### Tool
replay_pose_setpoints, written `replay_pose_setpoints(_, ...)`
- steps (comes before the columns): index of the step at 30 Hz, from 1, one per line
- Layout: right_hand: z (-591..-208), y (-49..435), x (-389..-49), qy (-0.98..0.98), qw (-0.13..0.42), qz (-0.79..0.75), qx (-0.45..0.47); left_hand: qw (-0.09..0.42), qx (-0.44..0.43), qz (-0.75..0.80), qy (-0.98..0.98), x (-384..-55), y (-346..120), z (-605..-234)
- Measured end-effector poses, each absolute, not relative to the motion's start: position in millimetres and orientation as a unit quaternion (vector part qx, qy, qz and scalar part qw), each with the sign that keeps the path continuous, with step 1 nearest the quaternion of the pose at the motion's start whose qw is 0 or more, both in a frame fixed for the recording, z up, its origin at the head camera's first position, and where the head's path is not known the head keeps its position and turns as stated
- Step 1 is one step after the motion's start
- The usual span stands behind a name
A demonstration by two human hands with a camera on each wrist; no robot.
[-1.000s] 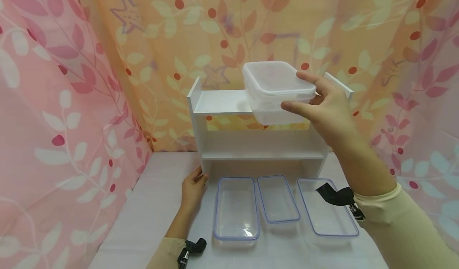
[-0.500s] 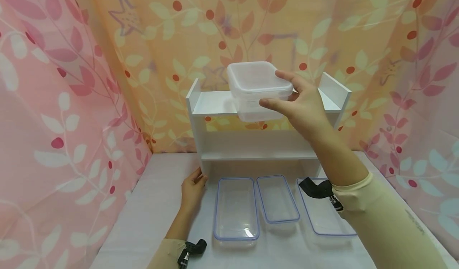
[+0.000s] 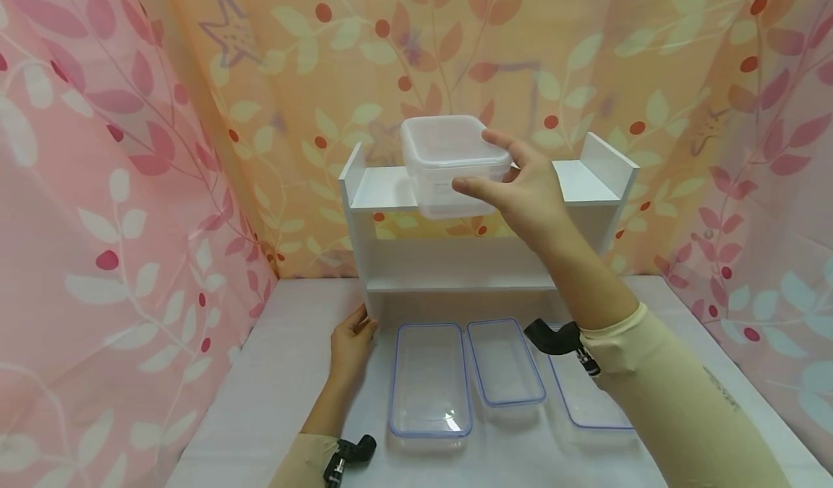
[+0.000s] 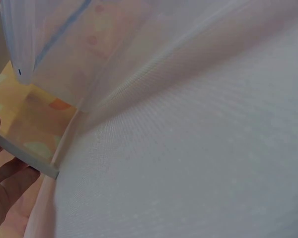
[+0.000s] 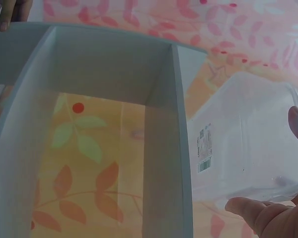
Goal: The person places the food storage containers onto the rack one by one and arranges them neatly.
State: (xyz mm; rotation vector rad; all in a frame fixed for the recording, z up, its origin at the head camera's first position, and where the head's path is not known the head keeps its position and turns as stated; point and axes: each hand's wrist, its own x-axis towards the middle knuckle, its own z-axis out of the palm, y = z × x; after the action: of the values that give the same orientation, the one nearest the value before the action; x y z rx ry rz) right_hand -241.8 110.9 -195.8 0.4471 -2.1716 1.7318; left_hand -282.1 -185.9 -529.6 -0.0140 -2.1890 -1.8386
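Lidded box (image 3: 439, 177) has shifted left; we see the right hand (image 3: 530, 195) gripping its right side, left hand (image 3: 351, 340) pinching the shelf (image 3: 455, 262). One-sided grip could tip it.

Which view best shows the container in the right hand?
The head view: the container shows with its white lid, partly covered by the right hand. The right wrist view shows its label closely, but not the lid's top; the left wrist view misses it.

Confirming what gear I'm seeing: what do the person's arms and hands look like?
The left hand and right hand are bare. Cream sleeves stop short of both, a black device at each cuff. The right sleeve has a faint marking, unreadable here.
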Motion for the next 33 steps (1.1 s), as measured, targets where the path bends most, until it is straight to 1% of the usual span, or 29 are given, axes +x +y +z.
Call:
replay_pose_setpoints(6, -198, 103, -247, -0.76, 0.165, 0.61, 0.153, 0.133, 0.002, -0.654, -0.745, -281, -184, -529)
replay_pose_setpoints(15, -202, 92, -257, -0.756, 0.171, 0.614, 0.15, 0.145, -0.004, -0.645, -0.75, -281, -185, -530)
replay_pose_setpoints(33, -208, 64, -275, -0.735, 0.166, 0.64, 0.149, 0.138, -0.01, -0.644, -0.752, -282, -187, -531)
